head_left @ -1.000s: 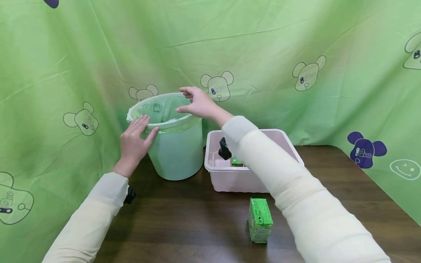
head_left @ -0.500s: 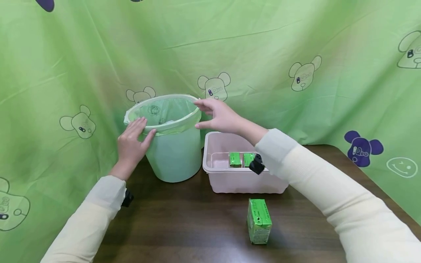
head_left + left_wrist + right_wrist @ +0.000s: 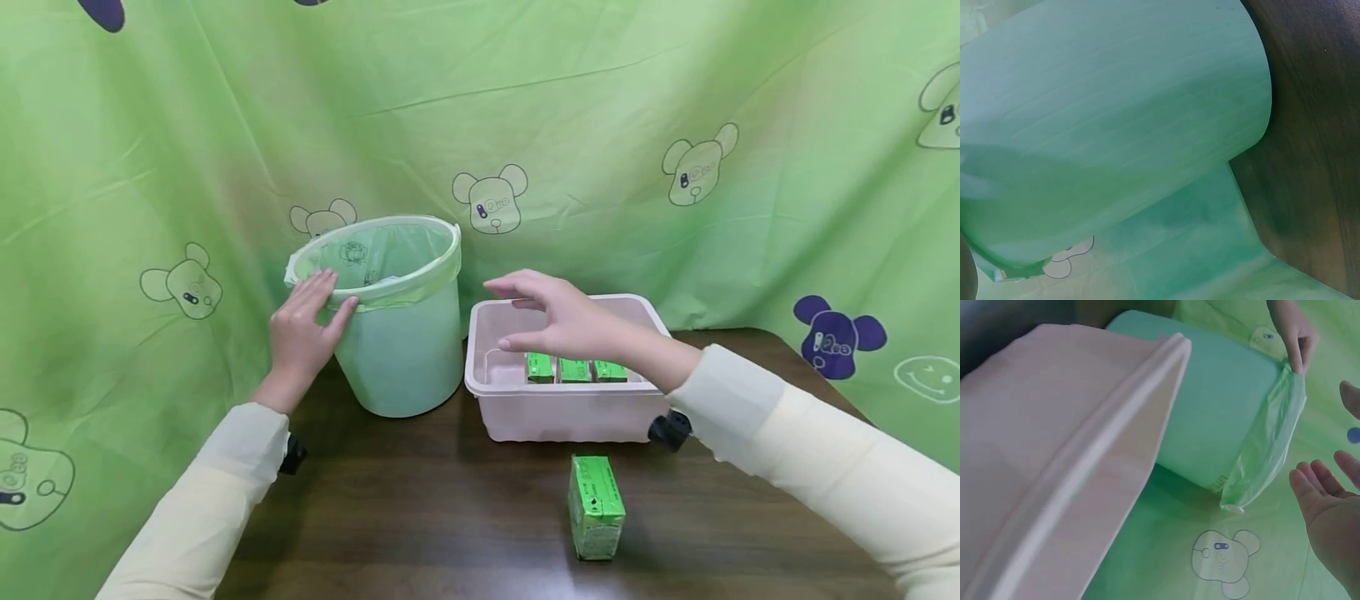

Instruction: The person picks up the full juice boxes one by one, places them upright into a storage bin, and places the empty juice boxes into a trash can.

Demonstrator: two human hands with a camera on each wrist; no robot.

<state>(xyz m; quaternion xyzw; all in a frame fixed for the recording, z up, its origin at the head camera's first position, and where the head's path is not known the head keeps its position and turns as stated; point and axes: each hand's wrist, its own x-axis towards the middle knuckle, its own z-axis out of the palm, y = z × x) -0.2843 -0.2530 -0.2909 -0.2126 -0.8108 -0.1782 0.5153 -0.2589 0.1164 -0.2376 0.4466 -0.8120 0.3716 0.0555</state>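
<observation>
Left hand (image 3: pixel 303 329) flat against bin (image 3: pixel 401 350) rim, right hand (image 3: pixel 558 321) relaxed, empty above pink tub (image 3: pixel 562 417), carton (image 3: pixel 596 517) apart in front

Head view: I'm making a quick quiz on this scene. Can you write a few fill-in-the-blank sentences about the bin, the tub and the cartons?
1. The left hand rests on the rim of the green ____.
2. The right hand hovers open above the ____ tub.
3. Inside the tub, ____ green cartons stand in a row.
4. One more green carton lies on the wooden ____, in front of the tub.

Missing words: bin; pink; three; table
</observation>
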